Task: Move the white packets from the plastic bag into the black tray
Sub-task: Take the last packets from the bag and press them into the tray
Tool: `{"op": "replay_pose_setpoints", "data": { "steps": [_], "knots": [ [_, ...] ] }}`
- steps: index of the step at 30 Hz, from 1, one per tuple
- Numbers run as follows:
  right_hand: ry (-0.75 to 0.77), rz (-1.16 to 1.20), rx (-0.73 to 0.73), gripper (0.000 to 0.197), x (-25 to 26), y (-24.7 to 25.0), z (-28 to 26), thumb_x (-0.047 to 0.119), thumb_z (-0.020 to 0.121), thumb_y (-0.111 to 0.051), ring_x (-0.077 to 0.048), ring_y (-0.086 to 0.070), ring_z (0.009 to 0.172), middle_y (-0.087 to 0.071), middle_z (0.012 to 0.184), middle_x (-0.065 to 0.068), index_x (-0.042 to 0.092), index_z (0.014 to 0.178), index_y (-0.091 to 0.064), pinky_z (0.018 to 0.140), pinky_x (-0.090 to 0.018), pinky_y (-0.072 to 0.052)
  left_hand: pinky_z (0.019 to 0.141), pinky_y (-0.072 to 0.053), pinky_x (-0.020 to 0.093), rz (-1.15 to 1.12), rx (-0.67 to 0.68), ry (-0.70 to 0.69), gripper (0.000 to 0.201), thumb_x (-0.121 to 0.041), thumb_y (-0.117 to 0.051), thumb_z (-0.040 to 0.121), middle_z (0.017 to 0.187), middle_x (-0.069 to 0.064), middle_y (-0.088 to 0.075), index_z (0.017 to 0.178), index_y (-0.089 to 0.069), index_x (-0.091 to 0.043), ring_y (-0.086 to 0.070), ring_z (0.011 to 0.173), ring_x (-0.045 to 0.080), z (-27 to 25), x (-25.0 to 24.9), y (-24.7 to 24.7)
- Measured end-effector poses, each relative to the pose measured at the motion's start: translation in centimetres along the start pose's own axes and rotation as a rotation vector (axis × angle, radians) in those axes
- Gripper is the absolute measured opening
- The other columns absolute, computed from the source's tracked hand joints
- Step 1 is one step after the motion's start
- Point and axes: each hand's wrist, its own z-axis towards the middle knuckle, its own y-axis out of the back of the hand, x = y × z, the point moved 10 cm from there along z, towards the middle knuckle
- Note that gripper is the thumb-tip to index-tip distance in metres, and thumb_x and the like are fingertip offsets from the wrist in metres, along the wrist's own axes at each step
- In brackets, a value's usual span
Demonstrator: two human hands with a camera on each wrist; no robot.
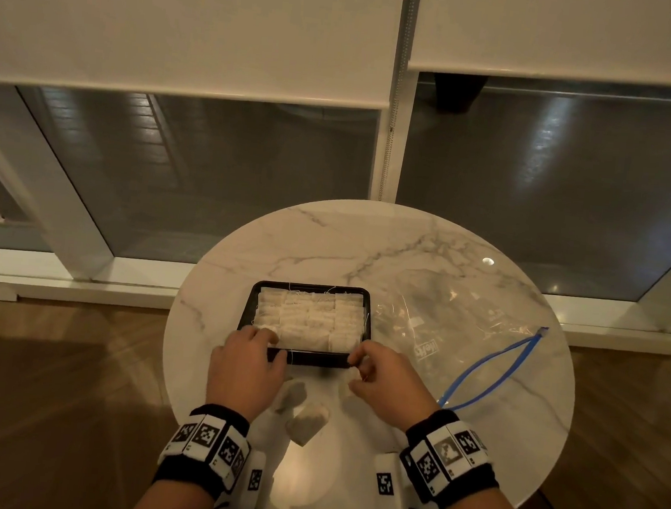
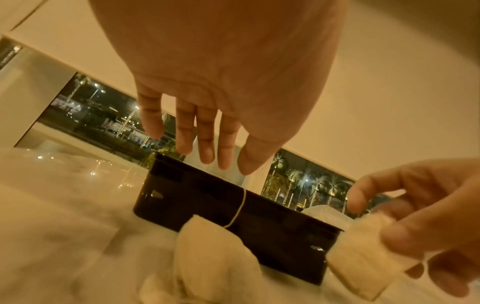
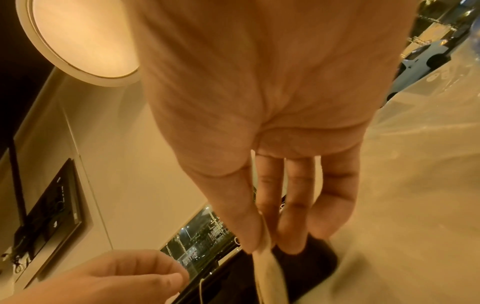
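Note:
A black tray (image 1: 316,359) near the middle of the round table holds several white packets (image 1: 311,321) laid in rows. My left hand (image 1: 271,342) hovers over the tray's near-left corner with straight fingers (image 2: 206,152) and holds nothing. At the tray's near-right corner, my right hand (image 1: 356,372) pinches a white packet (image 2: 363,253) between thumb and fingers, and it hangs down beside the tray wall (image 3: 319,257). The clear plastic bag (image 1: 449,329) lies flat to the right of the tray, its blue zip strip (image 1: 490,369) open toward me.
Two loose packets (image 1: 308,422) lie on the marble table (image 1: 367,241) between my wrists, and one packet (image 2: 207,246) has its string draped over the tray's near wall. Window glass and blinds stand behind the table. Wooden floor surrounds it.

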Motion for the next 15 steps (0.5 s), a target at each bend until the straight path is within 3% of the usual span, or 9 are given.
{"op": "replay_pose_setpoints", "data": {
  "steps": [2,5,8,15],
  "knots": [
    [0.014,0.043,-0.014,0.027,0.3,0.2,0.1,0.015,0.089,-0.070,-0.002,-0.061,0.075,-0.065,0.084,0.009,0.028,0.111,-0.063,0.066,-0.013,-0.048,0.105,-0.041,0.040,0.079,0.073,0.025,0.033,-0.045,-0.048,0.099,0.123,-0.006,-0.061,0.121,-0.065,-0.027,-0.050,0.124,0.016,0.5,0.3,-0.9],
    [0.027,0.101,-0.052,0.028,0.6,0.6,0.4,0.017,0.088,-0.073,-0.003,-0.064,0.079,-0.068,0.088,0.009,0.024,0.114,-0.068,0.070,-0.011,-0.050,0.116,-0.025,0.049,0.160,0.193,0.055,0.038,-0.046,-0.036,0.103,0.137,-0.008,-0.059,0.123,-0.064,-0.030,-0.030,0.146,0.021,0.8,1.0,-2.6],
    [0.022,0.152,-0.068,0.022,0.7,0.9,0.9,0.018,0.087,-0.075,-0.001,-0.065,0.078,-0.068,0.086,0.013,0.020,0.109,-0.073,0.069,-0.010,-0.052,0.115,-0.024,0.051,0.164,0.219,0.053,0.039,-0.047,-0.034,0.102,0.137,-0.009,-0.059,0.120,-0.064,-0.031,-0.024,0.149,0.022,1.0,1.2,-3.1],
    [0.072,0.363,-0.051,0.006,2.0,1.1,2.3,0.019,0.090,-0.073,-0.005,-0.069,0.075,-0.075,0.082,0.004,0.023,0.094,-0.076,0.068,-0.018,-0.054,0.107,-0.030,0.049,0.228,0.277,0.033,0.045,-0.053,-0.028,0.102,0.131,-0.010,-0.062,0.117,-0.065,-0.032,-0.025,0.144,0.027,1.4,0.8,-3.7]
  ]
}}
